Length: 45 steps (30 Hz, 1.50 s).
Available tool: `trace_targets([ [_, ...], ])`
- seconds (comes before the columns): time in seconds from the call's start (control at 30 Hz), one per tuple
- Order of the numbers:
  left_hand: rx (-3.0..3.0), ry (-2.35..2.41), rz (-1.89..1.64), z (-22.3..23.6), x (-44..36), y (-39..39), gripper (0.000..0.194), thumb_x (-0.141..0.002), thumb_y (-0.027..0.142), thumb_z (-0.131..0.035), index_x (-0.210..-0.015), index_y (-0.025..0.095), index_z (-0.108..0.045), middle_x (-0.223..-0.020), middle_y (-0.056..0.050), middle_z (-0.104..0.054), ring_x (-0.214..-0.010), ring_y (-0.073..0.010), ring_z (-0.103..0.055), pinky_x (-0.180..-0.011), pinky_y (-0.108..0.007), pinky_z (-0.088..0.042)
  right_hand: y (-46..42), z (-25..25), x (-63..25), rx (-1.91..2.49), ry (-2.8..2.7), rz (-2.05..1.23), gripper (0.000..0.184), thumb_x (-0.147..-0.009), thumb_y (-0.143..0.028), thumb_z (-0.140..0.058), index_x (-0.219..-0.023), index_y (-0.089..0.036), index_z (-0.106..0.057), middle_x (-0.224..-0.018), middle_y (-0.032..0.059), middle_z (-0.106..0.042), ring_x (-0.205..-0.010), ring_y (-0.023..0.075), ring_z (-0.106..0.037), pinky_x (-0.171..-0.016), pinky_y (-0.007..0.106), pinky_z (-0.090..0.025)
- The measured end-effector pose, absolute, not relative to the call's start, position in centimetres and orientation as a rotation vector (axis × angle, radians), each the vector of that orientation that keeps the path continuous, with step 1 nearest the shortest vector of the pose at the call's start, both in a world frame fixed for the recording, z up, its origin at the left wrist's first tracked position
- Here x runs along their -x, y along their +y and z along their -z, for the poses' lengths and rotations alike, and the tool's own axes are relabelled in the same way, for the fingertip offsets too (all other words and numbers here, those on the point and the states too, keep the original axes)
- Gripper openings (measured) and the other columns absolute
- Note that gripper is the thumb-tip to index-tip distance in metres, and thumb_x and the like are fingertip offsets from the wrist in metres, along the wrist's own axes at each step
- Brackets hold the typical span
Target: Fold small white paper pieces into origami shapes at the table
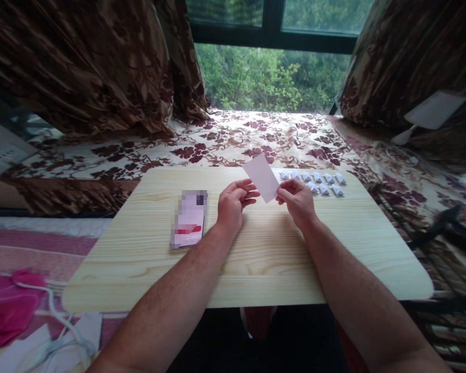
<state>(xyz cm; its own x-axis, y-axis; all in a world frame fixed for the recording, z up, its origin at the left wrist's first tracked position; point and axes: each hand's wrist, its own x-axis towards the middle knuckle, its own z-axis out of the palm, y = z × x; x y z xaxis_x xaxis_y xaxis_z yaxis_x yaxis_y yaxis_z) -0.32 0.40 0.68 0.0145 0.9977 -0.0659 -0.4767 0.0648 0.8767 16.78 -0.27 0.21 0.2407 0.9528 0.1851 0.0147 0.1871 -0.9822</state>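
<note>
A small white sheet of paper [261,177] is held up above the wooden table [140,269], tilted. My right hand [297,201] pinches its lower right corner between thumb and fingers. Beside the sheet's left edge is my left hand [235,203], its fingers apart and slightly curled; it does not appear to grip the paper. Several small folded white paper pieces [317,177] stand in two rows just beyond my right hand.
On the table's left side lies a box-like item or phone [190,220], partly pixelated. A floral-covered ledge [233,137] runs behind the table below a window. A white lamp [435,110] stands at right. Pink cloth [11,305], cables and papers lie at lower left.
</note>
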Motion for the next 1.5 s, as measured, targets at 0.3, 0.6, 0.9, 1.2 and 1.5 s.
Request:
trace_targets([
  [0.3,-0.902,0.917,-1.278,-0.7,0.7,0.2,0.047,-0.072,0.055,-0.071,-0.09,0.012,-0.075,-0.074,-0.009,-0.072,-0.065,-0.0174,-0.063,-0.056,-0.026,-0.043,-0.7,-0.6,-17.0,1.155,-1.165,-0.919,0.023,-0.068,-0.019,-0.064,-0.087,-0.019,-0.077,-0.069,-0.0008,-0.066,-0.058,0.0113,-0.051,-0.052,0.025,-0.037],
  [0.6,-1.084,1.052,-1.295,0.5,0.0,0.0,0.031,-0.064,0.036,-0.083,-0.086,0.015,-0.075,-0.078,-0.007,-0.075,-0.065,-0.0156,-0.064,-0.061,-0.026,-0.047,-0.6,-0.5,-16.8,1.06,-1.144,-1.034,0.039,-0.066,-0.034,-0.081,-0.098,-0.02,-0.066,-0.074,0.0,-0.07,-0.063,0.0142,-0.062,-0.052,0.025,-0.048],
  [0.9,-1.062,1.06,-1.285,0.0,-0.3,-0.3,0.027,-0.065,0.037,-0.082,-0.078,0.015,-0.072,-0.066,-0.004,-0.069,-0.057,-0.0134,-0.059,-0.055,-0.025,-0.045,-0.5,-0.1,-16.5,1.161,-1.144,-0.9,0.023,-0.07,-0.035,-0.076,-0.074,-0.02,-0.059,-0.06,-0.0035,-0.061,-0.049,0.0111,-0.054,-0.046,0.025,-0.045],
  [1.2,-1.109,1.102,-1.346,0.3,0.0,0.1,0.017,-0.071,0.032,-0.074,-0.068,0.016,-0.069,-0.053,0.0,-0.059,-0.047,-0.0093,-0.047,-0.046,-0.023,-0.032,-1.1,0.2,-15.8,1.069,-1.233,-0.902,0.017,-0.071,-0.031,-0.075,-0.084,-0.021,-0.069,-0.068,-0.0014,-0.067,-0.058,0.0126,-0.057,-0.055,0.026,-0.044],
  [1.5,-1.079,1.073,-1.334,0.4,0.0,0.1,0.019,-0.072,0.034,-0.075,-0.072,0.015,-0.07,-0.055,-0.002,-0.061,-0.048,-0.0095,-0.049,-0.047,-0.023,-0.034,-1.7,-0.5,-16.0,1.028,-1.345,-1.009,0.017,-0.073,-0.03,-0.071,-0.087,-0.022,-0.078,-0.073,0.0009,-0.07,-0.061,0.0133,-0.056,-0.055,0.027,-0.041],
])
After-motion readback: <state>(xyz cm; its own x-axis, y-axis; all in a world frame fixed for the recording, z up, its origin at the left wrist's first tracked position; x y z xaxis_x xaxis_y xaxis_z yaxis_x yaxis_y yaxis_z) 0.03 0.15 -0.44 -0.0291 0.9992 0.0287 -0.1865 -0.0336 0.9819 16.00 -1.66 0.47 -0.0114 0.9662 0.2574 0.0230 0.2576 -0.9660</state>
